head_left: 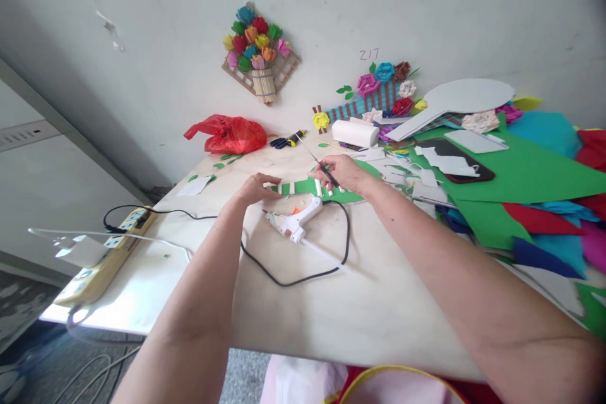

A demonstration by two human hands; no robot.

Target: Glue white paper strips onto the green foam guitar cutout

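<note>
A green cut-out piece with short white strips across it lies on the table. My left hand pinches its left end between thumb and fingers. Over its right part, my right hand is closed around a thin tool with a dark handle and a long narrow metal shaft pointing up and left. Just in front of the green piece rests a white glue gun, its glue stick sticking out toward the lower right and its black cord looping around it.
A yellow power strip with plugs is at the left. Behind are a red plastic bag and dark-handled scissors. A white roll, paper scraps and coloured sheets crowd the right. Paper flowers hang on the wall.
</note>
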